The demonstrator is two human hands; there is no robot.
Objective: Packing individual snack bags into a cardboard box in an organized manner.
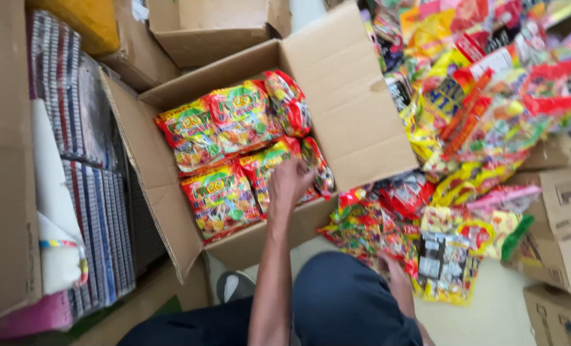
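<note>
Inside the open cardboard box [356, 122], seen from our head camera, our left hand [290, 182] curls its fingers onto a red-and-green candy bag [279, 168] among the packed bags. Our right hand [388, 264] rests on the loose snack packets [388, 234]; we cannot tell its grip.

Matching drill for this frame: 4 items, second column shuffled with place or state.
1. left hand
2. right hand
3. open cardboard box
4. loose candy bag pile

a. on bags on the floor, by the knee
b. heaped right of the box
c. reaching onto the bags inside the box
d. flaps spread, filled with red and yellow candy bags

Pairs: 1-c, 2-a, 3-d, 4-b
</note>
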